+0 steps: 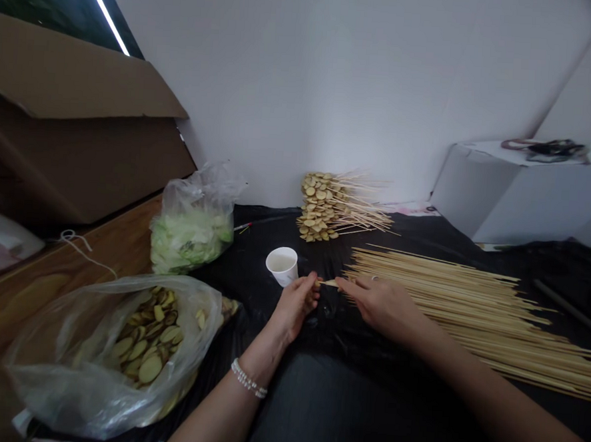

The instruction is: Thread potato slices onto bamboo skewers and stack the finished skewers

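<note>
Two hands (pixel 294 303) (pixel 385 305) | pale piece (pixel 330 283) pinched between them | cup (pixel 282 267) beside left

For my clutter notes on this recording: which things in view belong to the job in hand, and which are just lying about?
Apparently in the job:
pale piece being handled
loose sticks
slices in the open plastic bag
bunch of loaded sticks

Seemingly lying about:
bag of green leaves
cardboard box
white box

Unclear: white cup

No readable text, no legible labels
</note>
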`<action>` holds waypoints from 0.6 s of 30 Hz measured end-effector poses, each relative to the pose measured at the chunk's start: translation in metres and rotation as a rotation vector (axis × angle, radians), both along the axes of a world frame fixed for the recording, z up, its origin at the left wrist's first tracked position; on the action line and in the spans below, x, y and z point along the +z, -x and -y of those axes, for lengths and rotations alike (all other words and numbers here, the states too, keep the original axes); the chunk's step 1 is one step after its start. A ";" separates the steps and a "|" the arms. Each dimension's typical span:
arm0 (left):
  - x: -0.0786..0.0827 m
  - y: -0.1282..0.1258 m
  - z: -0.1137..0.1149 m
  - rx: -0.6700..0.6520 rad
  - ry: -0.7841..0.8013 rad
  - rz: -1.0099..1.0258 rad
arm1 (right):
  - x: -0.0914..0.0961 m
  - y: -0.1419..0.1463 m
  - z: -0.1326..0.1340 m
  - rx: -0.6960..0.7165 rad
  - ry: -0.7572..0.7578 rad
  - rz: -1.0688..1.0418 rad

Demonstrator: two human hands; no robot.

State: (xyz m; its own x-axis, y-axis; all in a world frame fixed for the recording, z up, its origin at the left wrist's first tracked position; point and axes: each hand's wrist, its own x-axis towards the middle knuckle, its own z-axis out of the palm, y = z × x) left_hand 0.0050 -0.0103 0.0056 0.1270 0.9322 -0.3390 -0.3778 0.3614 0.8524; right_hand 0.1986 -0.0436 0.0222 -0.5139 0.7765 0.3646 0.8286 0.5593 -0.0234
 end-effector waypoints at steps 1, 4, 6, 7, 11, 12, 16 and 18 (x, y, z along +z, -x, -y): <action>-0.001 0.000 0.000 0.014 -0.032 -0.038 | 0.000 0.000 0.000 -0.001 -0.018 0.029; -0.002 0.002 0.000 0.005 -0.077 -0.072 | -0.001 0.000 0.000 -0.010 -0.061 0.092; -0.003 0.002 0.000 -0.022 -0.080 -0.068 | -0.001 0.000 0.000 -0.019 -0.077 0.127; -0.003 0.002 0.000 -0.031 -0.083 -0.071 | -0.001 0.000 0.000 -0.023 -0.082 0.144; -0.006 0.002 -0.001 -0.019 -0.088 -0.077 | -0.001 -0.001 0.000 -0.021 -0.069 0.145; -0.006 0.003 -0.001 -0.009 -0.072 -0.056 | 0.000 -0.001 0.000 -0.023 -0.056 0.114; -0.005 0.005 -0.005 0.028 0.044 0.081 | 0.003 -0.001 -0.001 -0.034 0.043 -0.134; -0.003 0.006 -0.006 0.010 0.098 0.143 | 0.005 -0.001 -0.002 -0.015 0.139 -0.278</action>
State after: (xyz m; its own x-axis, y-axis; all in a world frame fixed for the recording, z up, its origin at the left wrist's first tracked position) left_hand -0.0012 -0.0045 0.0029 0.1714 0.8970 -0.4075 -0.4968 0.4359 0.7505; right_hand 0.1995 -0.0412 0.0273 -0.3972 0.8356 0.3794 0.7880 0.5225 -0.3256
